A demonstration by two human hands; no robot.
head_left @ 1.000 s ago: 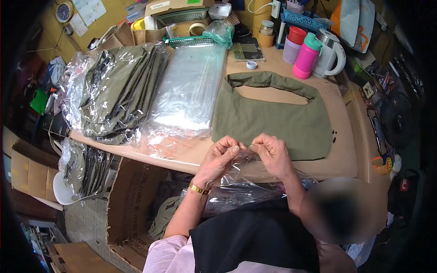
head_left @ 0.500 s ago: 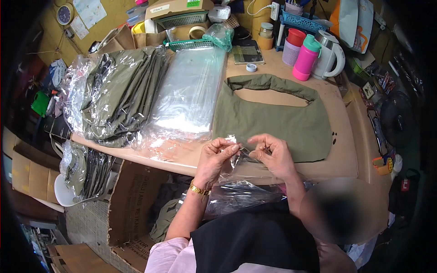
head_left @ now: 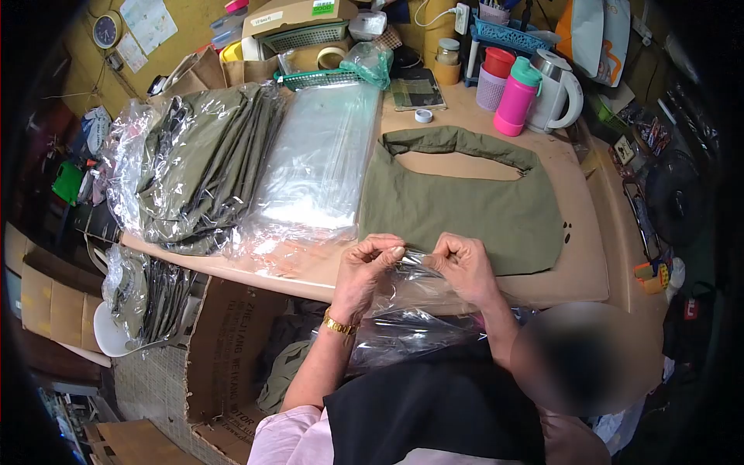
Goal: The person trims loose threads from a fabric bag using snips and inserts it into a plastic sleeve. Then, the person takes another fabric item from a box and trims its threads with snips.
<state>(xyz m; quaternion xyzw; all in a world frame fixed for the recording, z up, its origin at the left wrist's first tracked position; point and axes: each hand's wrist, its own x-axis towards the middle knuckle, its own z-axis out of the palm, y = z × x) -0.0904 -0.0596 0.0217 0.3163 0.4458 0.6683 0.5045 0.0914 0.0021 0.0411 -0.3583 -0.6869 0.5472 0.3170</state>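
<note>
A clear plastic bag is stretched between my two hands, its lower part hanging over the table's front edge toward my lap. My left hand pinches one side of its upper edge between thumb and fingers. On the other side, my right hand is closed on the same edge. Just beyond the fingers an olive-green fabric bag lies flat, with a wide handle loop at its far end. Left of it is a stack of flat clear plastic bags.
Plastic-wrapped olive bags are piled on the table's left. A pink bottle, a kettle and a small white lid stand at the back. Below the front edge is an open cardboard box with fabric inside.
My right hand has closed its fingers on the plastic bag's edge, where thumb and fingers were more apart before. The left hand keeps its pinch. The view has shifted slightly.
</note>
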